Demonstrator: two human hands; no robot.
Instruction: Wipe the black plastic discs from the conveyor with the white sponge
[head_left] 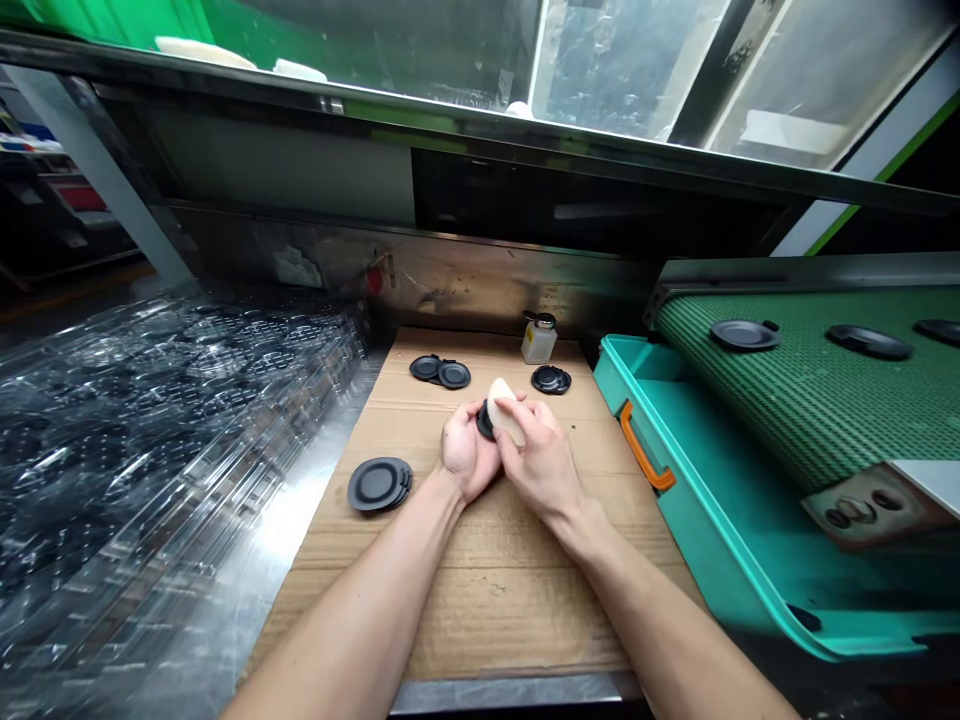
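Note:
Over the middle of the cardboard sheet, my left hand is closed around a round black plastic part, partly covered. My right hand pinches a cream-coloured pad and holds it against that part's face. Left of my left wrist lies a small stack of black round lids. Farther back on the cardboard are two overlapping black round parts. Another black round part lies behind my right hand, near a small white bottle with a dark top.
Clear plastic trays holding dark parts are stacked at the left. To the right stands a turquoise bin with an orange handle. Above it runs a green conveyor belt carrying several black round parts. A metal panel closes off the back.

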